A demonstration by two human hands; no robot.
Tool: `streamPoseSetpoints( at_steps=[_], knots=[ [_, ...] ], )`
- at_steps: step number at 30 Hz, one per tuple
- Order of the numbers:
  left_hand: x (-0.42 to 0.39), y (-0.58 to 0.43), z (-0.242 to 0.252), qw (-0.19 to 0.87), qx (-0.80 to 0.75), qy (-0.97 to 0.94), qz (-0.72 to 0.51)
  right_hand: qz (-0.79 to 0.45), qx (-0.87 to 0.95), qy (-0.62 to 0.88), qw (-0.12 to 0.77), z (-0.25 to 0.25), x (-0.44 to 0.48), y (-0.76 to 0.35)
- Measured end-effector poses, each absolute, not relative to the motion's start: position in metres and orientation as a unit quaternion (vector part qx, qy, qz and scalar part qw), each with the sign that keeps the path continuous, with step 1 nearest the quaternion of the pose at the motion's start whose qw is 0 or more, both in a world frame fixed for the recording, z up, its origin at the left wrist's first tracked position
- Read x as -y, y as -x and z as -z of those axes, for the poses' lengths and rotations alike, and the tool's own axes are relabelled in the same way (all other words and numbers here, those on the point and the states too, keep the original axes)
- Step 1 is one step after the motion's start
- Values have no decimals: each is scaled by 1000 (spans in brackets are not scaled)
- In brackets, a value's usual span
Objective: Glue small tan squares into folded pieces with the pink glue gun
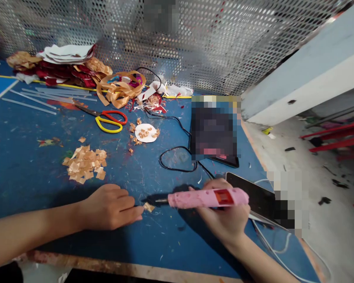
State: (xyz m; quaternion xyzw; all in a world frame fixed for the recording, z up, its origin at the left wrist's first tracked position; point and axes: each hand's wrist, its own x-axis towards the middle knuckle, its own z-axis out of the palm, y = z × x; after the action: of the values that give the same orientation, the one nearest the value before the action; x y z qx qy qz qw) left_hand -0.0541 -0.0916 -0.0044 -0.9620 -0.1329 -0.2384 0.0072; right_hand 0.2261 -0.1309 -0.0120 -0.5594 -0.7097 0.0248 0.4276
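Note:
My right hand [225,220] is wrapped around a pink-handled soldering iron [194,198] with a reddish window on its grip. Its thin metal tip points left, close to a small gold ribbon piece [149,207]. The fingers of my left hand [112,208] are curled, with the index finger and thumb at that piece's left edge. Beyond my left hand lies a loose pile of gold ribbon squares [85,164]. A white oval disc [146,133] carries several gathered gold bits, with more around its rim.
Scissors [110,120] with red and yellow handles lie behind the pile. Clear sticks [59,94], gold ribbon loops [120,88] and stacked fabric pieces [66,55] sit farther back. A tablet [231,160], a phone-like device [250,192] and a black cord [177,169] occupy the right side.

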Motion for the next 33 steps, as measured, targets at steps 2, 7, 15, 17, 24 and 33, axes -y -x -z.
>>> streamPoseSetpoints(
  at_steps=[2,7,15,17,24,33],
  knots=[
    [92,57,4,24,111,971,211,-10,734,545,405,14,132,-224],
    [93,59,6,18,104,980,167,22,783,487,386,14,133,-223],
    [95,60,12,-1,118,985,130,2,819,443,364,12,134,-221],
    [95,59,12,-4,118,984,131,6,822,441,359,10,134,-221],
    [93,58,10,-3,119,983,141,11,825,440,355,9,133,-222],
    [95,61,16,14,109,987,118,64,836,427,338,3,134,-219]
  ],
)
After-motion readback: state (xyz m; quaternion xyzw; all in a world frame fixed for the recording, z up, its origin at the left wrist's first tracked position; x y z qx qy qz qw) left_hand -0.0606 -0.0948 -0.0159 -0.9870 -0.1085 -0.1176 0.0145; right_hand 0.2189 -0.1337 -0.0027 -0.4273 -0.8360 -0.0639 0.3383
